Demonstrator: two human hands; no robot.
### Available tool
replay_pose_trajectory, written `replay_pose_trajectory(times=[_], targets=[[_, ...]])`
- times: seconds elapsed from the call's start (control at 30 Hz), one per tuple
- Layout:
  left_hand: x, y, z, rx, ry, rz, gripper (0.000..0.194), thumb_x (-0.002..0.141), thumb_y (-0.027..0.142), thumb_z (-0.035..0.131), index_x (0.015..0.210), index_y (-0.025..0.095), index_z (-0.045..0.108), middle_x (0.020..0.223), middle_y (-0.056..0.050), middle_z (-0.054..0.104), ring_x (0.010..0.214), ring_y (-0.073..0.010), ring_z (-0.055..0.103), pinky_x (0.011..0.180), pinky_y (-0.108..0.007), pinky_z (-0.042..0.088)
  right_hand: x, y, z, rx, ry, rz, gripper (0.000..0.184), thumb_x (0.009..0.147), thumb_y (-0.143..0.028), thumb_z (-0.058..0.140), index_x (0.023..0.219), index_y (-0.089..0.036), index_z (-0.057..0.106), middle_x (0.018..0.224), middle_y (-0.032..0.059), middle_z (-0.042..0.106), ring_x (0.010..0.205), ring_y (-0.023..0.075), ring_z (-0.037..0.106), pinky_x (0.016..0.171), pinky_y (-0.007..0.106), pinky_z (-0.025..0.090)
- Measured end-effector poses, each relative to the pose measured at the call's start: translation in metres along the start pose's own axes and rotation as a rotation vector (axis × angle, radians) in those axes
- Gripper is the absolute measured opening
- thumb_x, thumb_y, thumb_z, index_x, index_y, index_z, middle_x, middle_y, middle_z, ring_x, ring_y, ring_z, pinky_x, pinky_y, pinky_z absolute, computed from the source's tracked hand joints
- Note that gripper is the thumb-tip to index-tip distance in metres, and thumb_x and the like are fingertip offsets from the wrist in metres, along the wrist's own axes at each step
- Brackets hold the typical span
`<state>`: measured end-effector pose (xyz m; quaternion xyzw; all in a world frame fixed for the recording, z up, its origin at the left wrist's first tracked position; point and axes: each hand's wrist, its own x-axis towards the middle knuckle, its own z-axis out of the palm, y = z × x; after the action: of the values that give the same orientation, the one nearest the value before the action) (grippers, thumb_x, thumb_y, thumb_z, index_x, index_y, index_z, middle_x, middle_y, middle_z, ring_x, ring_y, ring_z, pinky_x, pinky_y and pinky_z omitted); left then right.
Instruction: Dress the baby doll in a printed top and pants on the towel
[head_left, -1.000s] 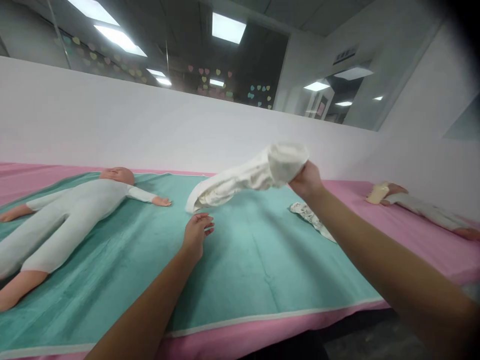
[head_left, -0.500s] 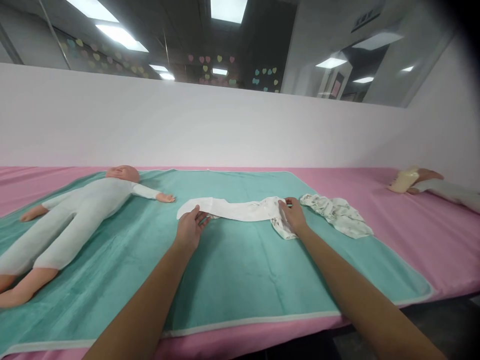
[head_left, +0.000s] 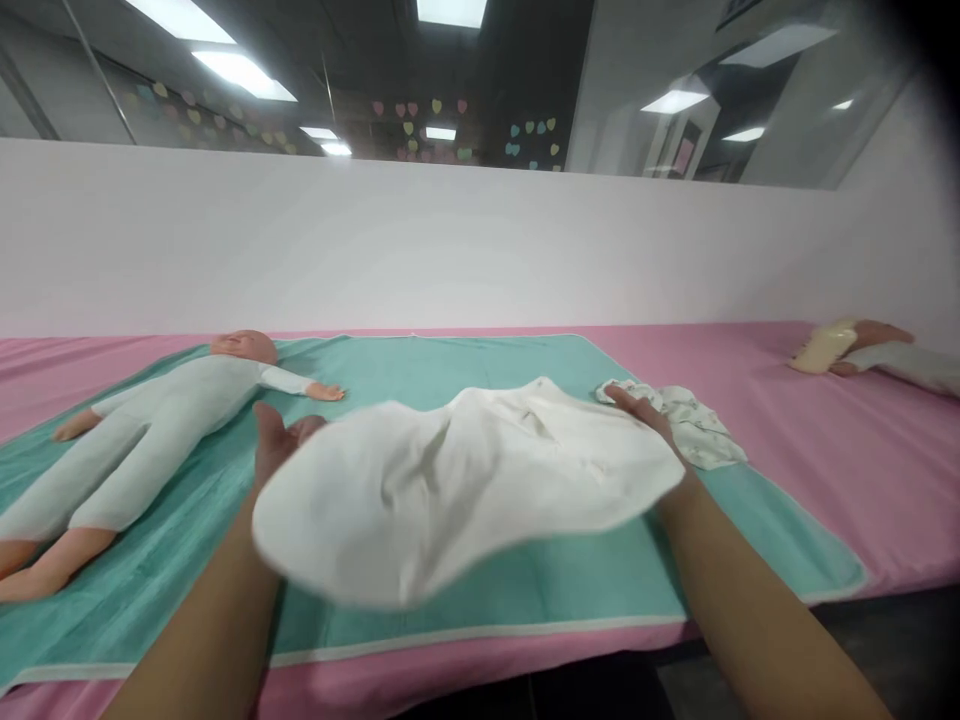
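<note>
A white cloth (head_left: 465, 480), perhaps a small garment, is spread out in the air above the teal blanket (head_left: 570, 590), its near edge blurred by motion. My left hand (head_left: 283, 440) is behind its left end, thumb raised apart from the fingers, which the cloth partly hides. At the right end, my right hand (head_left: 646, 418) has its fingers stretched out toward the left, and the cloth's edge overlaps the wrist. Neither hand shows a clear grip on the cloth. Just beyond my right hand lies a crumpled white cloth with a faint print (head_left: 697, 430).
A baby doll (head_left: 176, 400) in a white suit lies on the blanket at the left. Pink fabric (head_left: 795, 470) covers the table underneath. At the far right are a cream-coloured bottle (head_left: 823, 347) and part of another doll (head_left: 911, 365). A white wall (head_left: 420, 250) stands behind.
The white cloth, a narrow strip near the blanket before, is now opened wide, lifted and nearer to me. My hands have moved farther apart, and their fingers no longer pinch its ends.
</note>
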<state>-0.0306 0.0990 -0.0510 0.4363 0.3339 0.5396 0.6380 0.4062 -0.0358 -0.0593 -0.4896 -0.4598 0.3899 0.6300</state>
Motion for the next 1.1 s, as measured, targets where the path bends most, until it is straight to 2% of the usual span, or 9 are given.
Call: replay_pose_trajectory(times=[0.1,0.2,0.3,0.4,0.5,0.67,0.83,0.93,1.1], targets=[[0.012,-0.005,-0.007,-0.122,-0.139,-0.181,0.057,0.067,0.075,0.053,0.060,0.018,0.053,0.053,-0.002,0.048,0.046,-0.0120,0.043,0.036,-0.021,0.029,0.004,0.003,0.008,-0.015,-0.119,0.109,0.043,0.083,-0.053,0.046,0.112,-0.024,0.058,0.051,-0.0062,0.034,0.041,0.0092,0.028,0.043,0.024,0.030],[0.008,-0.010,0.011,0.008,-0.342,-0.305,0.040,0.069,0.057,0.066,0.077,0.018,0.063,0.066,-0.004,0.057,0.056,-0.0146,0.053,0.041,-0.021,0.036,0.015,0.012,0.025,-0.145,-0.245,0.175,0.044,0.080,-0.052,0.053,0.108,-0.019,0.060,0.058,-0.0034,0.046,0.048,0.0088,0.036,0.048,0.023,0.034],[-0.005,-0.013,0.037,0.370,-0.558,-0.355,0.030,0.070,0.044,0.070,0.086,0.018,0.067,0.083,-0.008,0.063,0.069,-0.0182,0.059,0.051,-0.023,0.044,0.020,0.021,0.040,-0.409,-0.287,0.192,0.045,0.076,-0.053,0.058,0.103,-0.017,0.063,0.076,0.0037,0.059,0.060,0.0121,0.048,0.053,0.024,0.038],[-0.013,-0.013,0.050,0.715,-0.555,-0.299,0.025,0.066,0.036,0.073,0.085,0.021,0.071,0.088,-0.008,0.066,0.074,-0.0209,0.061,0.059,-0.025,0.048,0.020,0.027,0.049,-0.644,-0.194,0.071,0.041,0.073,-0.050,0.062,0.105,-0.024,0.063,0.100,0.0060,0.061,0.082,0.0178,0.056,0.065,0.027,0.044],[-0.012,-0.009,0.051,0.845,-0.458,-0.207,0.023,0.058,0.029,0.075,0.081,0.024,0.073,0.090,-0.007,0.068,0.081,-0.0244,0.063,0.062,-0.025,0.047,0.021,0.027,0.052,-0.752,-0.245,0.038,0.038,0.070,-0.047,0.066,0.103,-0.027,0.063,0.114,0.0044,0.058,0.098,0.0212,0.055,0.077,0.030,0.045],[-0.014,-0.005,0.047,0.925,-0.632,-0.298,0.016,0.051,0.024,0.074,0.067,0.026,0.071,0.073,-0.002,0.068,0.067,-0.0231,0.061,0.053,-0.024,0.040,0.018,0.016,0.047,-0.729,-0.374,0.176,0.034,0.069,-0.049,0.065,0.089,-0.022,0.063,0.083,0.0013,0.064,0.070,0.0181,0.058,0.064,0.029,0.043],[-0.017,-0.009,0.048,1.060,-0.709,-0.194,0.010,0.061,0.034,0.068,0.059,0.024,0.066,0.064,-0.001,0.062,0.059,-0.0182,0.053,0.051,-0.024,0.031,0.013,0.018,0.057,-0.697,-0.199,0.082,0.033,0.071,-0.052,0.061,0.079,-0.021,0.054,0.068,-0.0032,0.055,0.059,0.0137,0.049,0.056,0.025,0.038],[-0.012,-0.014,0.047,1.076,-0.548,-0.030,0.017,0.070,0.039,0.060,0.066,0.023,0.063,0.070,-0.002,0.063,0.064,-0.0194,0.053,0.055,-0.025,0.033,0.019,0.023,0.069,-0.735,0.014,0.016,0.031,0.075,-0.053,0.054,0.078,-0.023,0.050,0.059,-0.0047,0.049,0.052,0.0131,0.043,0.052,0.025,0.035],[0.005,-0.025,0.042,1.269,0.144,0.303,0.019,0.082,0.039,0.047,0.084,0.023,0.057,0.072,-0.003,0.060,0.065,-0.0206,0.052,0.057,-0.027,0.028,0.053,0.010,0.079,-0.942,0.187,-0.201,0.024,0.079,-0.047,0.051,0.083,-0.024,0.052,0.071,-0.0002,0.058,0.065,0.0181,0.051,0.061,0.029,0.038]])
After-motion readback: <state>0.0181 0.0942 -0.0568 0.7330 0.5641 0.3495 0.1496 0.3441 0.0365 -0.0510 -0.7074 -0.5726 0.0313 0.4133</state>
